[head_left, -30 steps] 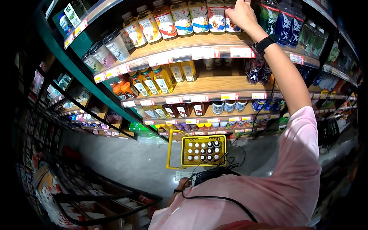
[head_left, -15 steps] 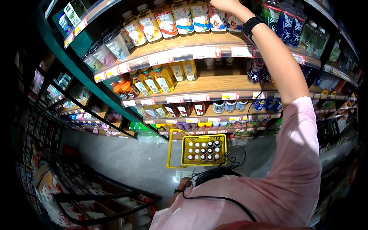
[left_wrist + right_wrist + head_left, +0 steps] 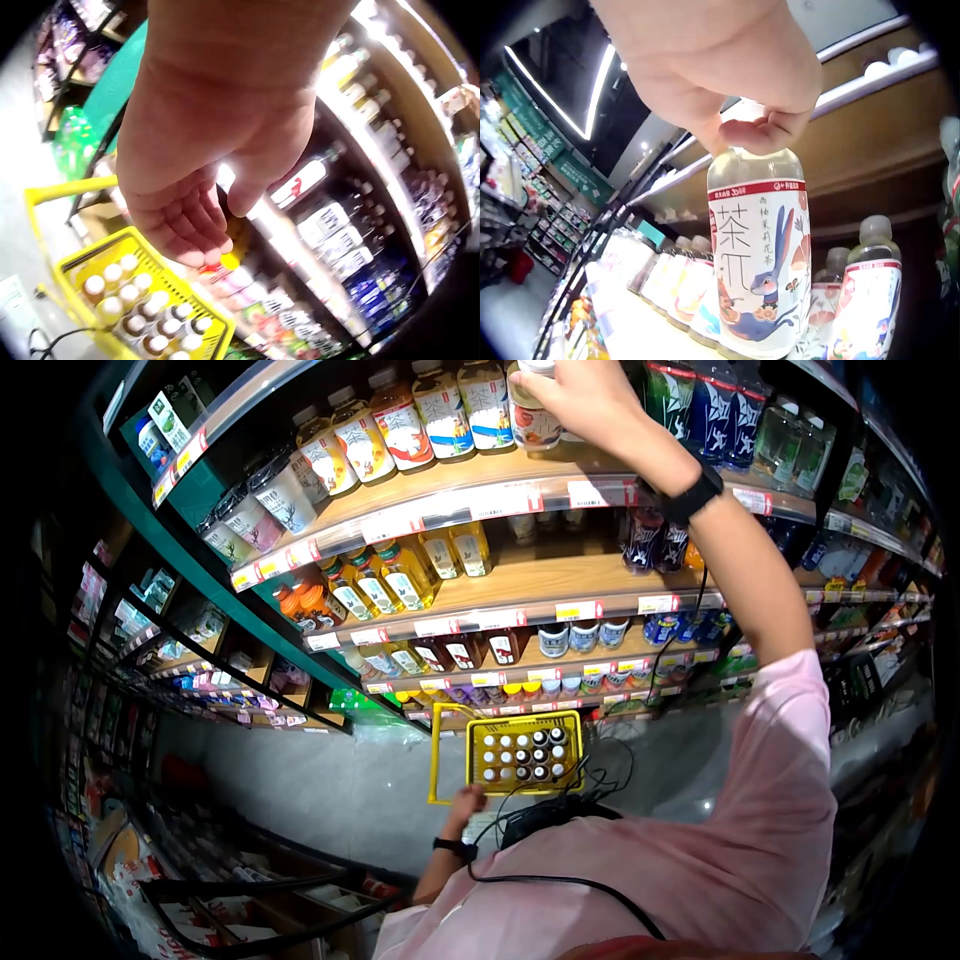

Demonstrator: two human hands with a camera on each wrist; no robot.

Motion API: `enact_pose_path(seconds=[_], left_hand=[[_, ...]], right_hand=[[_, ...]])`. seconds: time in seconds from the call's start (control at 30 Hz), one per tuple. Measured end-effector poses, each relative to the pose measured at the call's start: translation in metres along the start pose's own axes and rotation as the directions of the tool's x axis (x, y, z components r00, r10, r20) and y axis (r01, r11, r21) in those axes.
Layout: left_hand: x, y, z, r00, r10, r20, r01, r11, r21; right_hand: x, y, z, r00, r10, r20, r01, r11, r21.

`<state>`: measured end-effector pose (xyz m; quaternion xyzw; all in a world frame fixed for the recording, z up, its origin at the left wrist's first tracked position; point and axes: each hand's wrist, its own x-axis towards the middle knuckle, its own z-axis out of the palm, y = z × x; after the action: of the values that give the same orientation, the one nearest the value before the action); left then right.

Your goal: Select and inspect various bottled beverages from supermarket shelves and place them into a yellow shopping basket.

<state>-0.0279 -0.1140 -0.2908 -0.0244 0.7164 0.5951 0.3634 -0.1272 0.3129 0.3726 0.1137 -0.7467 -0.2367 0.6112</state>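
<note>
My right hand [image 3: 595, 405] grips a tea bottle [image 3: 757, 262] at its cap and neck, in front of the upper shelf. The bottle stands upright, with pale yellow liquid and a white label showing a blue rabbit. In the right wrist view another tea bottle [image 3: 870, 300] with a similar label stands on the shelf beside it. Low down, my left hand [image 3: 214, 150] hangs with loosely curled fingers and holds nothing. Near it on the floor is a yellow shopping basket [image 3: 581, 755], holding several bottles with white or dark caps.
A row of tea bottles [image 3: 400, 435] lines the upper shelf left of my right hand, with dark blue bottles [image 3: 712, 410] to its right. Yellow drink bottles [image 3: 405, 580] stand one shelf lower. A black cable [image 3: 570, 880] runs across the pink shirt. The basket's handle [image 3: 435, 755] sticks out left.
My right hand moved left along the upper shelf and now holds a tea bottle in front of the row. My left hand has come forward from beside the body towards the basket.
</note>
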Motion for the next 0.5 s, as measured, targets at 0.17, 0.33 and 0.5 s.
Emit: enact_pose_path(seconds=[0.17,0.33,0.5], left_hand=[[-0.043,0.240,0.046,0.958,0.224,0.179,-0.149,0.922,-0.357],[-0.105,0.385,0.117,0.609,0.635,0.475,-0.310,0.742,-0.594],[-0.129,0.424,0.167,0.415,0.749,0.517,-0.019,0.575,-0.818]], right_hand=[[0.015,-0.001,-0.074,0.985,0.166,-0.049,-0.092,0.744,0.661],[-0.005,-0.016,-0.068,0.868,0.110,0.485,-0.496,0.266,0.827],[-0.028,-0.047,-0.066,0.855,0.057,0.516,-0.507,0.301,0.808]])
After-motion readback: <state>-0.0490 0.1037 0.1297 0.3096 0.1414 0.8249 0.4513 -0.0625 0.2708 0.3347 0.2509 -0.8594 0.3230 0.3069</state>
